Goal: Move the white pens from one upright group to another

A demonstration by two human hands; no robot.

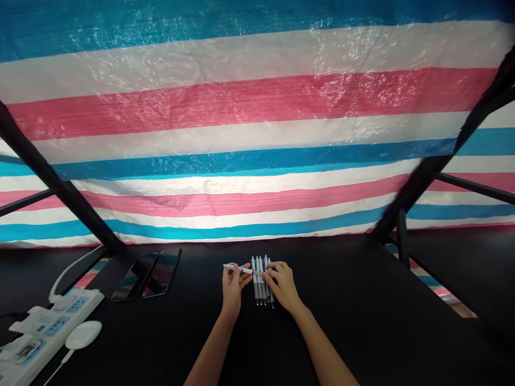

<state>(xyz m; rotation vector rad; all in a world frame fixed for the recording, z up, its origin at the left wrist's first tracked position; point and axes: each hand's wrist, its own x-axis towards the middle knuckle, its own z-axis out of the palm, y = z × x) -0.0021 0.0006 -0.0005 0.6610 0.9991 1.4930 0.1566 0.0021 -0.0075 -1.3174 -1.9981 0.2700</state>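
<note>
My left hand (233, 287) is closed around the barrel of a white pen (244, 269), which I hold almost level above the table with its clicker end to the left. At the pen's grey grip end, the fingers of my right hand (284, 284) pinch it. Beneath and just behind the held pen, several white pens with grey grips (260, 289) lie side by side, tips toward me. My right fingers hide part of the rightmost ones.
Two dark phones, one (135, 277) overlapping the other (163, 273), lie to the left on the black table (362, 321). Nearer stands a white power strip (52, 327) beside a round white charger (83, 336). Black frame bars and a striped tarp (241, 102) enclose the back.
</note>
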